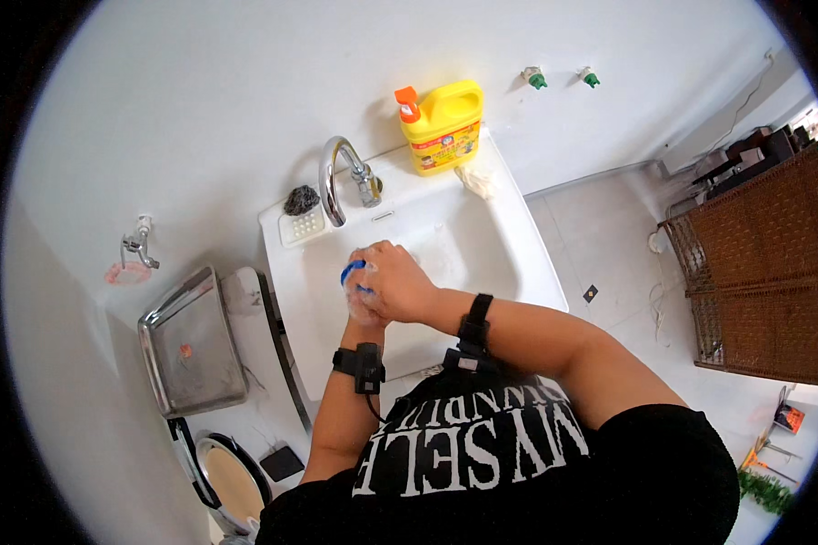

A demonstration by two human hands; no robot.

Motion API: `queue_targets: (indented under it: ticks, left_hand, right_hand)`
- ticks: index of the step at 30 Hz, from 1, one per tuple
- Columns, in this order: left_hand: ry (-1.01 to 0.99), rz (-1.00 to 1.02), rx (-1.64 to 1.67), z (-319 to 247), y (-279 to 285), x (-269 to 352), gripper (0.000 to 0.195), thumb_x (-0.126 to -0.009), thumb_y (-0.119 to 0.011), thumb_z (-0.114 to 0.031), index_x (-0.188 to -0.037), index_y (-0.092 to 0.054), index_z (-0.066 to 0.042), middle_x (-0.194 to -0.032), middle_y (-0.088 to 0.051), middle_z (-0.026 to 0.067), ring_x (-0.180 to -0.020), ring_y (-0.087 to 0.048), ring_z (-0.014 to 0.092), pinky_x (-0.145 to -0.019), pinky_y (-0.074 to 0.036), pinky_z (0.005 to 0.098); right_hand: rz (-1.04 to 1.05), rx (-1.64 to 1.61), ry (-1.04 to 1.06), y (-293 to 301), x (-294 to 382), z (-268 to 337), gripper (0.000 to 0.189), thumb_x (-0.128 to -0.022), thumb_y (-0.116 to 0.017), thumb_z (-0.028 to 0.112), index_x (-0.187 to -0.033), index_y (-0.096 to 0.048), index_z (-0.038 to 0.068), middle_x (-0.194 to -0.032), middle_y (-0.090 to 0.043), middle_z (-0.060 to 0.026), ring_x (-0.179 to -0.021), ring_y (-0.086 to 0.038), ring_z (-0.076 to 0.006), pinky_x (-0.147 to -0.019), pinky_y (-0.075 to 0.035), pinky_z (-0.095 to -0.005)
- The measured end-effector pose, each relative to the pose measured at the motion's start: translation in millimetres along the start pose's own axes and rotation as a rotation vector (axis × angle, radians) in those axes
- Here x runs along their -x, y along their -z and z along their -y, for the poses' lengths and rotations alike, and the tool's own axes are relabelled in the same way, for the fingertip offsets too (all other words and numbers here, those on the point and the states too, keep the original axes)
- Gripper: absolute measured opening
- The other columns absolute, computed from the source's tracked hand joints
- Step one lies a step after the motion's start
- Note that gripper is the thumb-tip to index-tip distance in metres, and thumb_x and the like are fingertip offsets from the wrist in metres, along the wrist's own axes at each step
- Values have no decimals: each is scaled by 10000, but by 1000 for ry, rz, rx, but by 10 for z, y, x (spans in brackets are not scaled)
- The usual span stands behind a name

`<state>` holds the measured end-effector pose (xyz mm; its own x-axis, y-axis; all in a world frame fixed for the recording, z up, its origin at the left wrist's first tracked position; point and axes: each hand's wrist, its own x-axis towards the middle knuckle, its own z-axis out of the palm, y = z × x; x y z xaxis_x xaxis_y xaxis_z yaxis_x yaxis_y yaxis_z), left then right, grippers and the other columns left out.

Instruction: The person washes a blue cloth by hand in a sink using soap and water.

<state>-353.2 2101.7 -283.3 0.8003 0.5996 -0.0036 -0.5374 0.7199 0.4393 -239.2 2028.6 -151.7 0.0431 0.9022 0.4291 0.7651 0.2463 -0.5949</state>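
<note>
Over the white washbasin [463,272] my two hands are pressed together and covered in soap foam. My right hand [403,286] lies on top, its fingers curled over my left hand [362,308], which is mostly hidden beneath. Strips of a small blue item [350,271] show between the fingers; its kind and full shape cannot be made out. The curved chrome faucet [330,180] stands just beyond my hands, and no running water is visible from its spout. Both of my wrists carry black straps with small devices.
Behind the basin stand a yellow jug [448,129] with an orange cap, a soap dish [303,227] and a steel-wool scrubber [301,200]. A crumpled pale glove or cloth [476,181] lies on the rim. At left are a metal tray [198,347] and a dark flat object [281,463].
</note>
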Motion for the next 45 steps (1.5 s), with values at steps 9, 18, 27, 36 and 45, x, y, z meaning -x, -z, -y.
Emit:
queue_targets:
  ticks: [9, 18, 27, 36, 45]
  left_hand:
    - [-134, 75, -1580, 19, -252, -93, 425, -960, -375, -302, -1330, -377, -91, -1302, -476, 68, -1201, -457, 206, -1020, -373, 352]
    - [-7, -299, -299, -220, -583, -24, 631, -941, -284, -542, -1250, -477, -27, -1226, -547, 124, -1117, -532, 295, -1004, -395, 414]
    - [66, -211, 5, -91, -390, 16, 606, -897, -387, -592, -1243, -482, -103, -1208, -554, 112, -1091, -545, 286, -950, -439, 423]
    - [47, -279, -1313, 8, -456, 42, 547, -896, -440, -551, -1254, -472, -139, -1206, -555, 98, -1078, -553, 268, -940, -449, 405]
    - [65, -153, -396, 26, -371, -75, 416, -973, -344, -356, -1258, -461, -78, -1199, -568, 89, -1055, -566, 235, -904, -470, 349]
  right_hand:
    - [69, -177, -595, -86, -329, -351, 304, -851, -549, 364, -875, -639, 75, -853, -628, -209, -811, -624, -342, -722, -486, -413]
    - [-180, -1262, -704, -168, -115, -559, 199, -797, -591, 179, -739, -628, -7, -852, -626, -124, -1031, -553, -238, -888, -427, -342]
    - [110, -13, -76, -127, 118, 74, 342, -785, -620, 256, -1121, -626, 191, -1323, -469, -122, -1232, -396, -378, -940, -352, -531]
    - [112, 36, -234, -214, -195, -240, 251, -847, -534, 296, -976, -640, 108, -982, -625, -116, -903, -582, -333, -755, -466, -421]
    - [-20, -388, -644, -246, -273, -613, 362, -881, -484, 359, -894, -629, 27, -876, -636, -205, -850, -604, -359, -782, -473, -419]
